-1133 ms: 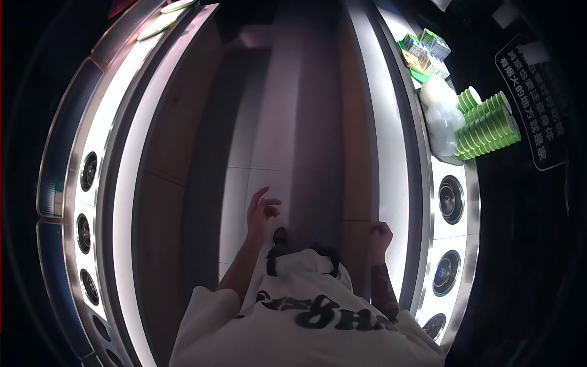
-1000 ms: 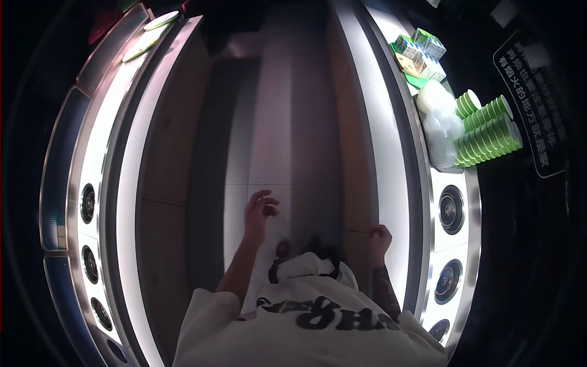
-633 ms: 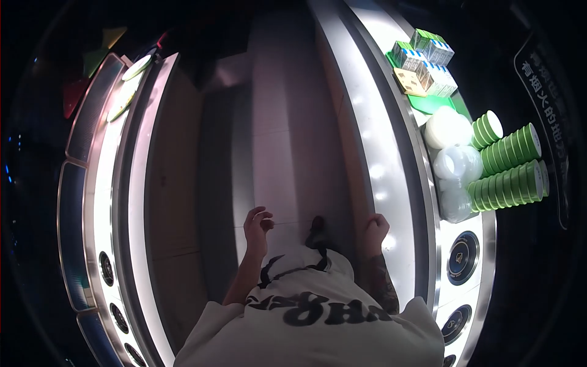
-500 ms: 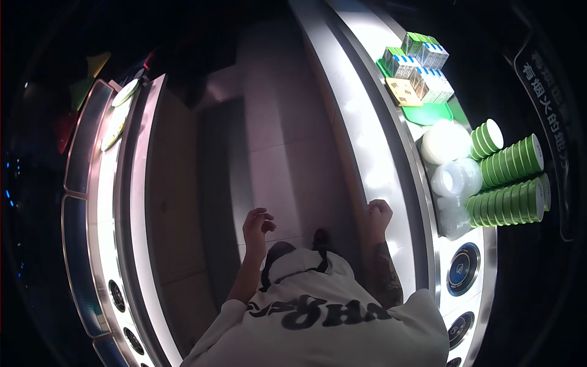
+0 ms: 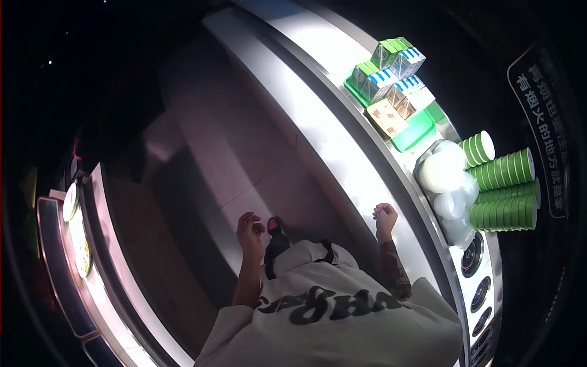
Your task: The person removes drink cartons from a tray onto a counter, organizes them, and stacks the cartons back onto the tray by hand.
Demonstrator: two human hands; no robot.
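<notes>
My left hand hangs in front of my body above the walkway floor, its fingers loosely bent and apart, with nothing in it. On the other side, my right hand is raised beside the lit white counter. Its fingers are half curled and hold nothing that I can see. Whether it touches the counter edge is unclear. Nearest to it on the raised shelf are translucent plastic-wrapped bowls and stacks of green paper cups.
Beyond the bowls, a green tray holds several drink cartons. Round dark fittings line the shelf nearer me. A second lit counter with plates runs along the left. My shoe shows on the walkway floor.
The view has turned to the right, so the right counter now slants across the frame and the left one sits lower. My other foot is forward. Both hands stay free.
</notes>
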